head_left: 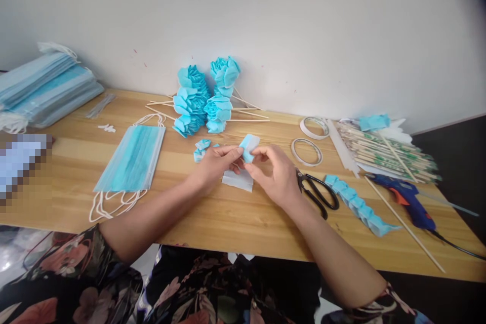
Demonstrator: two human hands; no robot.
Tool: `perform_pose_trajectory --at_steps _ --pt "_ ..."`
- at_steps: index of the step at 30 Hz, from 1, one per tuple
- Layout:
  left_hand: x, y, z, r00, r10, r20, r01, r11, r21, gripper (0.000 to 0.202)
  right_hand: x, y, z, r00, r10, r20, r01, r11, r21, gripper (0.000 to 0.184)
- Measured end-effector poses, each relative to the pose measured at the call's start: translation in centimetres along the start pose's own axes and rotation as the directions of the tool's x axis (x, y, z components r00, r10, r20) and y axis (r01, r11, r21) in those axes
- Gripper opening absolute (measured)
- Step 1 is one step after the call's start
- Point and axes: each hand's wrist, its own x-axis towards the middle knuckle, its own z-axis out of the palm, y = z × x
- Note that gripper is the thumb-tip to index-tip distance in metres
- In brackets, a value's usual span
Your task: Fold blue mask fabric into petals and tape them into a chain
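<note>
Between my two hands is a small piece of blue and white mask fabric [249, 148], held just above the table. My left hand [222, 162] pinches its left edge. The fingers of my right hand [274, 169] close on its right side, near the lower corner. Under my hands lies a pale fabric strip [238, 180] on the wood. Some small folded blue pieces [201, 150] rest just beyond my left hand. Black-handled scissors [317, 192] lie beside my right wrist, with their blades partly hidden.
Blue fabric flowers [192, 98] on sticks stand by the wall. Face masks [131, 157] lie left, with a larger mask stack [49, 86] behind. Tape rolls [307, 152], a folded blue strip [359, 205], a glue gun [408, 200] with cord and bundled sticks [383, 152] are right.
</note>
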Motion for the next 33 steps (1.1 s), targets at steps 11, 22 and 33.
perform_pose_trajectory --at_steps 11,22,33 --pt "-0.2 0.0 0.5 0.998 -0.046 0.032 0.051 0.979 -0.195 0.038 0.2 1.0 0.6 0.964 -0.238 -0.117 0.218 0.963 -0.16 0.012" --pt "0.1 -0.6 -0.2 0.997 -0.069 0.02 0.072 0.975 -0.209 0.029 0.3 1.3 0.1 0.936 -0.344 -0.071 0.327 0.927 -0.182 0.016" --pt "0.2 -0.5 -0.2 0.998 -0.049 0.032 0.054 0.98 -0.193 0.022 0.3 1.4 0.2 0.962 -0.239 -0.129 0.236 0.971 -0.039 0.004"
